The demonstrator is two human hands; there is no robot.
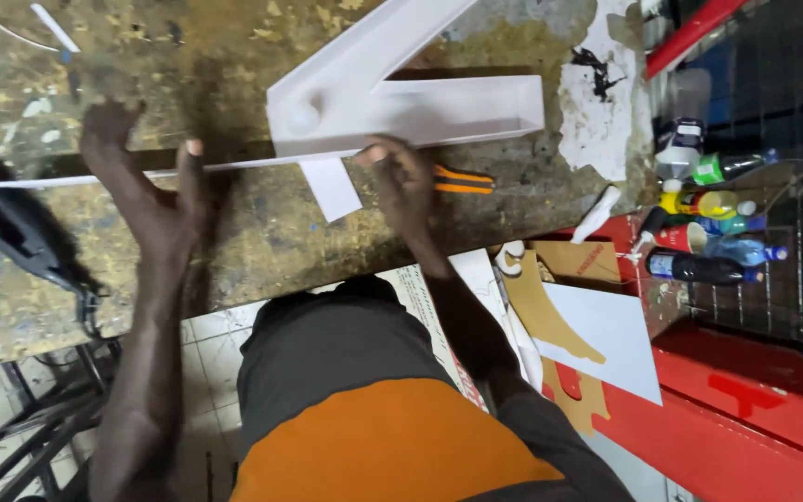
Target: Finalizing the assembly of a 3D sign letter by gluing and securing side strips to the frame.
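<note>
A white channel-shaped piece [392,93], built like an angled letter with raised walls, lies on a worn, paint-stained workbench [262,242]. A long thin white strip [123,174] runs leftward from under it along the bench. My left hand [146,181] rests on the bench with fingers spread, thumb touching the strip. My right hand [401,181] presses on the near edge of the white piece, fingers curled over an orange-and-black tool [462,180] that lies beside it. A small white flap [330,188] hangs below the piece between my hands.
A black power tool [16,232] lies at the bench's left edge. Cardboard cut-outs and a white sheet [606,339] lie on a red surface at right. Several bottles and cans [708,223] stand further right by a wire grid. White paint patches [606,102] mark the bench.
</note>
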